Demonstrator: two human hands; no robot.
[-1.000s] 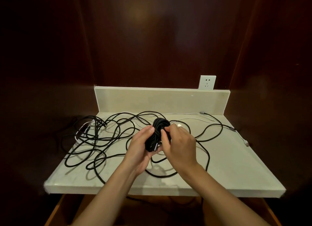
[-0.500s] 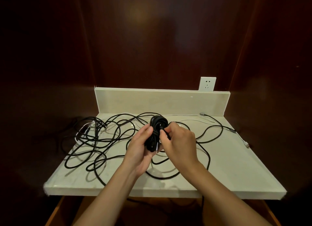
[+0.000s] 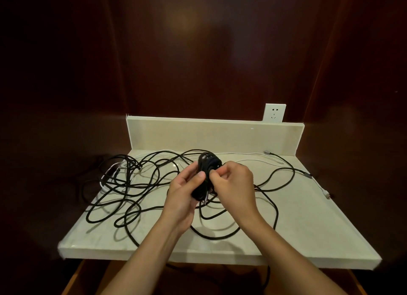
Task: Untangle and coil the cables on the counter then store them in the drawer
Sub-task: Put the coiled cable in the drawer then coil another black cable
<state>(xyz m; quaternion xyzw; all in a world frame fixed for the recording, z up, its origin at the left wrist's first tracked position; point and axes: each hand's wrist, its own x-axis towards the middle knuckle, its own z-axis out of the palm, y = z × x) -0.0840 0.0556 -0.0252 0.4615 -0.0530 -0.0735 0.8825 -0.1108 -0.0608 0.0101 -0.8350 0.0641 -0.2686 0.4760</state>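
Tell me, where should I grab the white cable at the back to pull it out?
Probably take the white cable on its bare straight stretch by the back wall, pinching from above. There it lies flat with no black loops over it; its left part is buried in the tangle.

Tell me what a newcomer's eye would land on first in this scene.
First, the two hands at centre: the left hand holds a black coil upright above the counter, while the right hand pinches a strand at its side. Next, the loose black cables sprawled in loops over the counter's left half and around the hands. Last, the white socket on the dark wall behind, at right.
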